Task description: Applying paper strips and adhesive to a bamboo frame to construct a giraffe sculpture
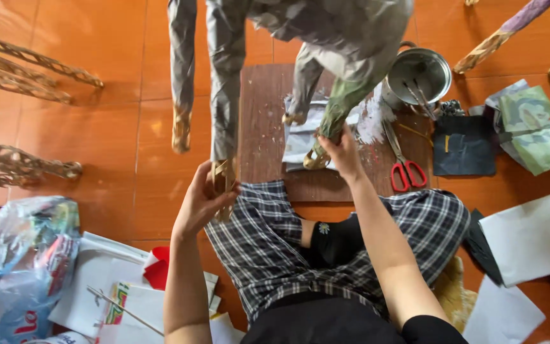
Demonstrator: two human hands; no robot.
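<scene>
Seated cross-legged in checked trousers (351, 248) on an orange tiled floor (128, 146). A grey paper-covered animal figure on bamboo-strip legs (326, 32) stands over the knees, body cut off by the top edge of the view.

Left hand (202, 200): fingers curled closed around the foot of one grey paper-wrapped leg (224, 114), gripping at the bare woven bamboo end.

Right hand (342, 153): fingers wrapped shut around the foot of the green-tinted paper leg (342, 105), thumb on top. That foot sits over the brown wooden board (262, 121), touching or just above a crumpled sheet of pale paper (300, 137); can't tell which.

Two more legs hang free: one over the bare floor left of the board, one above the board's middle.

Board's right edge: red-handled scissors (402, 162) lie on it. Steel pot with sticks inside (421, 73) stands at the board's far right corner. Dark square cloth (465, 145) just right of the scissors, green printed paper sheets (536, 127) beyond it.

Floor, left edge: bare bamboo lattice frames (20, 70). Near left corner: clear plastic bag of coloured goods (23, 261), white paper sheets (106, 280), red scrap (158, 267). Right edge: white sheet (533, 239).
</scene>
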